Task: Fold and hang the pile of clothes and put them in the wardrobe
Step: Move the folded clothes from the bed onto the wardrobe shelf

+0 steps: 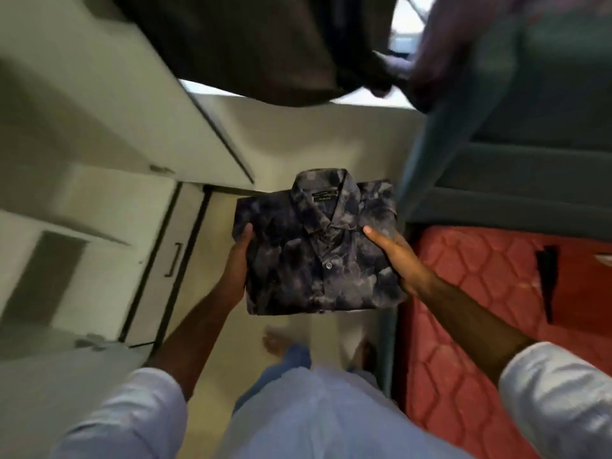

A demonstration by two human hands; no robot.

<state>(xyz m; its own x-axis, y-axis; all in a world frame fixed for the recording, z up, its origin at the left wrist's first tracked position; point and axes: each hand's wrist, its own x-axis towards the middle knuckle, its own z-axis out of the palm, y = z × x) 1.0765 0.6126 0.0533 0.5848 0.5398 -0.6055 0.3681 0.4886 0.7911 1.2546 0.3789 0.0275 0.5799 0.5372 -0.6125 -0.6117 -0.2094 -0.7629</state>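
A folded dark grey-blue patterned shirt with its collar facing away is held level in front of me, above the floor. My left hand grips its left edge with the thumb on top. On the right edge, my right hand holds it the same way, thumb lying across the fabric and the other fingers hidden underneath. The pale wardrobe stands to my left, with an open door and a drawer with a dark handle. The whole view is motion-blurred.
A red quilted mattress lies to my right, with a small dark item on it. Dark and teal clothes hang overhead at the top. My bare feet stand on the pale floor between wardrobe and bed.
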